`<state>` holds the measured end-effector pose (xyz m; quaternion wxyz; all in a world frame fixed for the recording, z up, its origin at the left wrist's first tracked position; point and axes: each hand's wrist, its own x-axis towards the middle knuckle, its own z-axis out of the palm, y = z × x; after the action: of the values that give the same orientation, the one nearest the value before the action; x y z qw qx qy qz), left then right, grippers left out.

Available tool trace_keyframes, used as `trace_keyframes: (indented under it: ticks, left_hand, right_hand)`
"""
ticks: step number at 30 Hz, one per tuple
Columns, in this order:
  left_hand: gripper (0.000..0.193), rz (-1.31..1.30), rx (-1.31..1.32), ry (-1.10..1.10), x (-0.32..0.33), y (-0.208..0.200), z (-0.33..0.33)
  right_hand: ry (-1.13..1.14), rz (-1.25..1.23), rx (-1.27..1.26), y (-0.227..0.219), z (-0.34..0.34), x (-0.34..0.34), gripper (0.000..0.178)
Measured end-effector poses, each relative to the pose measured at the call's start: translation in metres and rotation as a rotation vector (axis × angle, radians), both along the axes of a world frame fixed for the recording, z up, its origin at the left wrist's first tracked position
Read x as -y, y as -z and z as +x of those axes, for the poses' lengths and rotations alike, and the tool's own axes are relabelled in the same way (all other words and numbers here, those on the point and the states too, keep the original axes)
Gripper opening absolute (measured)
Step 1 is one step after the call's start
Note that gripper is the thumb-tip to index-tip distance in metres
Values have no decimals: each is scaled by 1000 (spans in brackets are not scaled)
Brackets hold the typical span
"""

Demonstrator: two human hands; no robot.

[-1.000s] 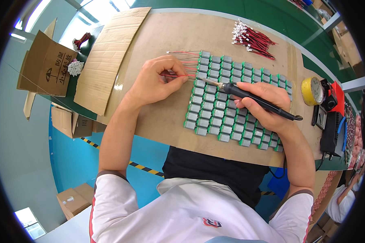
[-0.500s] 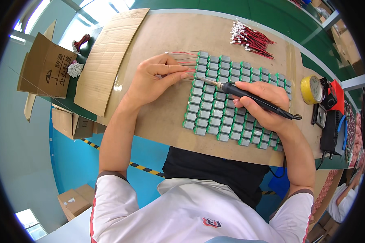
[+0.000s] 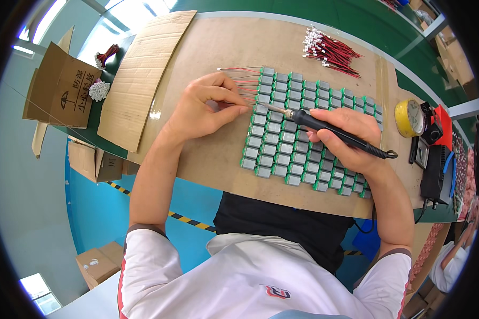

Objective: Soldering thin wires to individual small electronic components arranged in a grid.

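Observation:
My right hand (image 3: 351, 135) grips a black-handled soldering iron (image 3: 332, 129). Its metal tip points left, over the left columns of a grid of small grey blocks with green edges (image 3: 286, 136); whether it touches one I cannot tell. At the grid's left edge my left hand (image 3: 210, 106) has thumb and forefinger drawn together in a pinch beside the blocks. Whatever lies between those fingertips is too small to make out. Thin red and dark wires (image 3: 245, 82) reach left from the upper left blocks, partly hidden behind my left hand.
A bundle of red and black wires with white connectors (image 3: 330, 51) lies beyond the grid. Yellow tape (image 3: 409, 118) and a black box-shaped device (image 3: 434, 170) sit at the right. A cardboard sheet (image 3: 143, 74) and an open carton (image 3: 61, 87) are at the left.
My left hand has shifted slightly down along the grid's left edge, its fingertips now below the red wires they were beside. The soldering iron has moved very slightly right and down.

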<state>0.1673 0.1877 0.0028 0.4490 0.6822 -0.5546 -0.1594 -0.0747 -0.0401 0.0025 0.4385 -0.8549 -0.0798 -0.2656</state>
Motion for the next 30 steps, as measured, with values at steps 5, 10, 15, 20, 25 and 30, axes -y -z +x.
trace_keyframes:
  ticks: [5,10,15,20,25,30]
  left_hand:
    - [9,-21,72,21,1,0,1]
    - [9,4,63,19,1,0,1]
    - [8,-2,55,22,1,0,1]
    - [8,-14,35,12,2,1,-1]
    - [8,-10,30,6,2,1,-1]
    - [7,-4,26,8,2,0,-2]
  right_hand:
    - [-43,1,10,2,0,0,33]
    - [-73,-8,18,1,2,-1,34]
    - [-78,-4,1,0,2,-1,35]
    - [-82,-15,1,0,2,-1,36]
    - [-86,-27,-7,-1,2,-1,37]
    - [-88,-35,0,-2,3,-1,37]
